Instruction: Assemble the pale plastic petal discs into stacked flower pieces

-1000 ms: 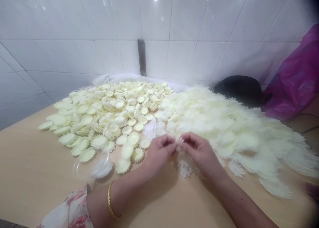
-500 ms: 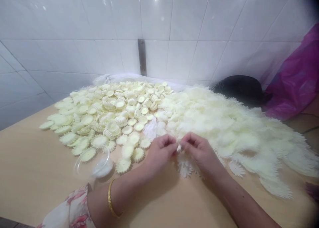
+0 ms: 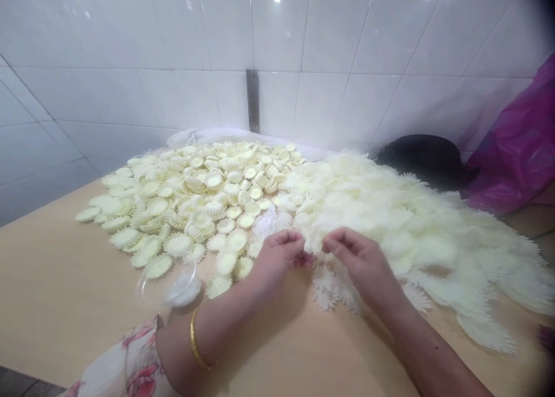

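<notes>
My left hand point(image 3: 277, 261) is closed in a pinch, thumb against forefinger, over the front middle of the table. What it holds, if anything, is too small to make out. My right hand point(image 3: 364, 264) pinches too, a short gap to the right, and its fingertips also show nothing I can name. Just below and between the hands lie white petal-edged flower cut-outs point(image 3: 325, 290). Behind my right hand spreads a heap of thin, pale-yellow flat flower pieces point(image 3: 403, 218). Beyond my left hand is a pile of pale-yellow discs with curled, notched rims point(image 3: 199, 195).
Left of my left forearm stands a small clear round tub point(image 3: 184, 290) with something white in it. A crumpled white scrap point(image 3: 265, 221) lies between the piles. At the back right are a black rounded object point(image 3: 420, 157) and a magenta plastic bag point(image 3: 511, 143), against the tiled wall point(image 3: 208, 96).
My hands have come apart from fingertips nearly touching to a visible gap, the right one shifting rightward. The whole view has moved slightly.
</notes>
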Demonstrator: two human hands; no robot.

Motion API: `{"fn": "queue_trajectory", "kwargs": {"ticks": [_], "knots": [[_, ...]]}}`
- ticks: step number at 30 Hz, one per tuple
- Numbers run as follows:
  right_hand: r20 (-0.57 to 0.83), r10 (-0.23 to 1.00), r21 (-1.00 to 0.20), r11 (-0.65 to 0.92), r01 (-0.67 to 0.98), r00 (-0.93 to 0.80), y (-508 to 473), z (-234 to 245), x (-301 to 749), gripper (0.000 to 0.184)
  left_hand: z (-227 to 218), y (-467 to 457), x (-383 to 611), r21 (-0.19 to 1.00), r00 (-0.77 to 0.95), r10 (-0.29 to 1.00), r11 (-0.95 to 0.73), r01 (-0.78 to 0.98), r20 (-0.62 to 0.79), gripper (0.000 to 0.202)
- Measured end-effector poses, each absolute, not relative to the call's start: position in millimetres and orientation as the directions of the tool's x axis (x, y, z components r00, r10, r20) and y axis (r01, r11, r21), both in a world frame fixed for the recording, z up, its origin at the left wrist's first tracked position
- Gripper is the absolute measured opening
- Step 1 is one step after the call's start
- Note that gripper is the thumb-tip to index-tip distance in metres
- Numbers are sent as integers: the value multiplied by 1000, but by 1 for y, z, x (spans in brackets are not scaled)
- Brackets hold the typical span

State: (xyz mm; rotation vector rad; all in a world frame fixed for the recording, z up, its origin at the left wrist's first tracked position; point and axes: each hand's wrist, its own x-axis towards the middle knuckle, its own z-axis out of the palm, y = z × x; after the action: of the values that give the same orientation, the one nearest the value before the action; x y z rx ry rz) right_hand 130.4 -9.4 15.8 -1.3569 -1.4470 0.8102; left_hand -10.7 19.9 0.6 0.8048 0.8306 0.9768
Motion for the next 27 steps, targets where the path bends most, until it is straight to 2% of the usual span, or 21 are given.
{"fn": "queue_trajectory", "kwargs": {"ticks": [5,9,11,15,19,24,27], "knots": [[358,934,-808,304,504,12,-12,16,125,7,-5,18,-10,874,393,901,334,-354,-186,11],[318,947,-810,242,534,52,-11,13,126,8,-2,16,-8,838,435,881,372,-399,-184,15],[291,953,-824,202,530,89,-10,11,127,15,1,15,-8,832,445,874,388,-397,-195,21],[146,988,-914,114,390,52,-8,10,129,27,2,14,-8,852,423,876,393,-346,-233,19],[49,994,-984,64,165,-97,-8,10,129,22,0,16,-8,831,343,903,388,-399,-258,19],[66,994,-986,78,147,-83,-8,10,130,33,0,17,-11,910,342,916,310,-276,-208,24],[62,993,-986,77,150,-104,-9,10,129,29,0,17,-12,929,334,926,269,-255,-176,27]]}}
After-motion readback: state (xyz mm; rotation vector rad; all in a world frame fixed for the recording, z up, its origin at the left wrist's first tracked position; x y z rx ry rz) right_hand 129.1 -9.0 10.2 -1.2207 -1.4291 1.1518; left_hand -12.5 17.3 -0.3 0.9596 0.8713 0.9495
